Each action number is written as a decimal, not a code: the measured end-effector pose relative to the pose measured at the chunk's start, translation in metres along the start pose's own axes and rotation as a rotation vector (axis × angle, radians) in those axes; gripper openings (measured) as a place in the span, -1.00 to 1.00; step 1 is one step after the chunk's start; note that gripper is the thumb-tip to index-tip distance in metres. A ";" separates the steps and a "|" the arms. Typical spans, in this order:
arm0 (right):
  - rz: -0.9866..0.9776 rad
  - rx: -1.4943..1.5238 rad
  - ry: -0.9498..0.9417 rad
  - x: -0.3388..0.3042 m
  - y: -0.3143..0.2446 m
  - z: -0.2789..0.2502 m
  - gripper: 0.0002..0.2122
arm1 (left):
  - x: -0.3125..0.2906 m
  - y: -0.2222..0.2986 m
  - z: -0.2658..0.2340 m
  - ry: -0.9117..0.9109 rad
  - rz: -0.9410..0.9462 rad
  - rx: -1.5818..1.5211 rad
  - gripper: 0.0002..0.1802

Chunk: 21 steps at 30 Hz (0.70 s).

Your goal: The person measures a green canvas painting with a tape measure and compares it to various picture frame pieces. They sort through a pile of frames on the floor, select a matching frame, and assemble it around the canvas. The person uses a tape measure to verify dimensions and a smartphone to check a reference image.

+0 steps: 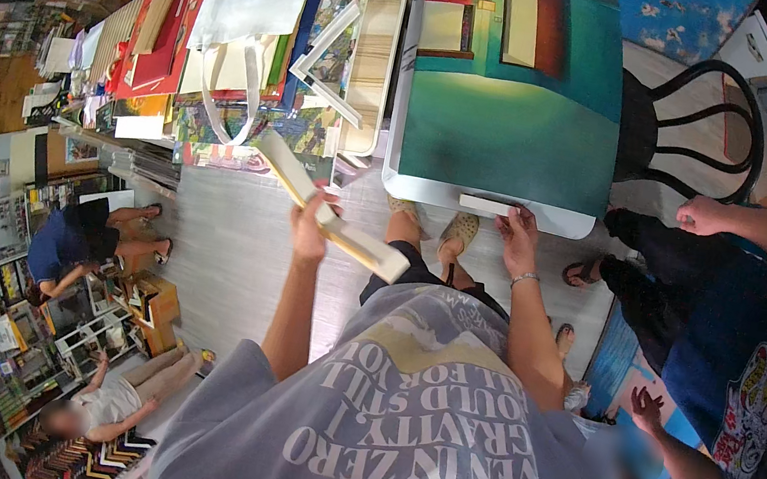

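- Holding two pale pieces, one per hand; clock centred on the wearer's chest, 12 toward the top edge.
- Left hand (316, 218), 10 o'clock: fingers wrapped round the middle of a cream, angled moulding piece with a yellowish edge (372, 250). It is held up clear of the table; its ends point to about 10 and 4 o'clock.
- Right hand (516, 236), 1 o'clock: thumb and fingers pinching one end of a short, pale, straight-edged strip (486, 205). Strip lies along the lower edge of the large green painting with red and yellow window shapes (513, 129), at 12 o'clock. Contact with the canvas: cannot tell.
- Technique (judgement): keep the strip parallel to the painting's edge, pinch light, no dragging over paint. Grip the angled piece near its bend so neither arm swings; keep its tips off the canvas.
- Pose: left forearm nearly upright in view, elbow bent, hand away from the painting. Right forearm slants toward 11 o'clock, hand at the rim of the white-edged table (422, 190).
- Nearby: white L-shaped frame corner (332, 63) at 11 o'clock; a co-worker's hand (702, 214) at 2 o'clock, apart from both pieces.
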State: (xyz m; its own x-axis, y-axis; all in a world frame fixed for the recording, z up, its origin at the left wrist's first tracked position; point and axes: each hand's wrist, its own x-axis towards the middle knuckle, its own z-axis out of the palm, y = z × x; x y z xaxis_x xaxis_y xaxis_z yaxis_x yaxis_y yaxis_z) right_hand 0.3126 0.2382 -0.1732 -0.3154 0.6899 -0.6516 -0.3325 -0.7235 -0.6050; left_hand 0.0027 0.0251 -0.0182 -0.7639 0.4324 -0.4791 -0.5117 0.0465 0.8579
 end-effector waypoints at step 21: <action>0.427 -0.015 -1.141 -0.184 -0.164 0.213 -0.49 | -0.051 0.079 0.127 -0.602 0.018 -0.057 -0.16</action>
State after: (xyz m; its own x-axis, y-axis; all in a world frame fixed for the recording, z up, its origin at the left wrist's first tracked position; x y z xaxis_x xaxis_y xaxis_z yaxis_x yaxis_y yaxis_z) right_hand 0.2358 0.2356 0.1433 -0.9995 0.0177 -0.0276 -0.0034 -0.8928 -0.4505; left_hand 0.0508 0.1209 0.0979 -0.4241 0.8672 -0.2609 -0.5337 -0.0065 0.8457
